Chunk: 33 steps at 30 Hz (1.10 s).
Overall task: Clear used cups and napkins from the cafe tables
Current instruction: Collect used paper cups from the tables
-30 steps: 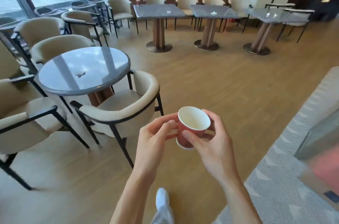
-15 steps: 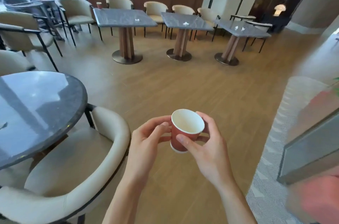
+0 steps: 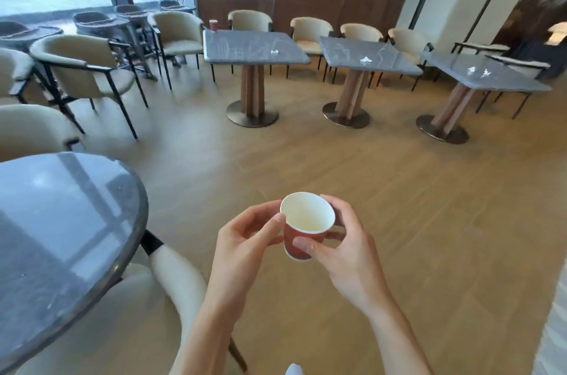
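Head view: you are holding the red paper cup (image 3: 302, 228) (empty, tilted) over the wood floor (image 3: 399, 196), left hand (image 3: 245, 247) and right hand (image 3: 343, 248) fingers gripping its sides. Crumpled napkins (image 3: 365, 60) are lying on the far square tables (image 3: 254, 46), another cup (image 3: 213, 25) standing there too.

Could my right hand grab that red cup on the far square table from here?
Probably not: the right hand is holding the paper cup, and the red cup stands across open floor, seemingly beyond arm's reach.

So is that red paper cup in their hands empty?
Empty: the red paper cup, held by both hands, shows a bare white inside.
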{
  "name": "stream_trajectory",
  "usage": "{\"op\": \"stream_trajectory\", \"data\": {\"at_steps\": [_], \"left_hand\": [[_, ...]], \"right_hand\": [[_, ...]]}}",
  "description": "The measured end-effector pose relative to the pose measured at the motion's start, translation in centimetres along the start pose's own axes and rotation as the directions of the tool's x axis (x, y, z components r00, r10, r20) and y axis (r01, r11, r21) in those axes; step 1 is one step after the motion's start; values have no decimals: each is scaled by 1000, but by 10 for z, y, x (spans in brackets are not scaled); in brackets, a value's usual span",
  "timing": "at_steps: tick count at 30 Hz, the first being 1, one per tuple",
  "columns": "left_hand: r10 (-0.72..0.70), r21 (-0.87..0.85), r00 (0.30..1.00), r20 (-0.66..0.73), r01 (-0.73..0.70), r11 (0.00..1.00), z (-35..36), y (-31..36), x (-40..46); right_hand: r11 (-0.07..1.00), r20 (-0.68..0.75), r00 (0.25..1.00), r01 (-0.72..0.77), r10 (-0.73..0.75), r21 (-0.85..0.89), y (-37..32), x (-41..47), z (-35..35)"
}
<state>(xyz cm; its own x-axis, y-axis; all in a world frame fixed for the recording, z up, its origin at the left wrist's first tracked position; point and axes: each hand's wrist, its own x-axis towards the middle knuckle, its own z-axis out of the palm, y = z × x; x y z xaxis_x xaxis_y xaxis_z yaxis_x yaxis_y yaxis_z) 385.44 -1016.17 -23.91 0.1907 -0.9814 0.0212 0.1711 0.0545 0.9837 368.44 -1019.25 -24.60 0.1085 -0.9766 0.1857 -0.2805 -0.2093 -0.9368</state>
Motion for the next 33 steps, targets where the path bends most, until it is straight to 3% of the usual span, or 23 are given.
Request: {"op": "stream_trajectory", "data": {"at_steps": [6, 12, 23, 33], "left_hand": [[61, 32, 983, -175, -57, 998, 4, 20, 141], [25, 39, 951, -309, -14, 999, -18, 19, 244], [-18, -31, 992, -127, 14, 999, -73, -1, 536], [43, -25, 972, -229, -50, 998, -180, 44, 737]], "right_hand": [[998, 133, 990, 35, -43, 58, 4, 167, 20], [994, 249, 967, 23, -48, 103, 21, 282, 67], [995, 204, 978, 18, -38, 101, 64, 557, 154], [987, 281, 955, 54, -96, 151, 32, 766, 293]]}}
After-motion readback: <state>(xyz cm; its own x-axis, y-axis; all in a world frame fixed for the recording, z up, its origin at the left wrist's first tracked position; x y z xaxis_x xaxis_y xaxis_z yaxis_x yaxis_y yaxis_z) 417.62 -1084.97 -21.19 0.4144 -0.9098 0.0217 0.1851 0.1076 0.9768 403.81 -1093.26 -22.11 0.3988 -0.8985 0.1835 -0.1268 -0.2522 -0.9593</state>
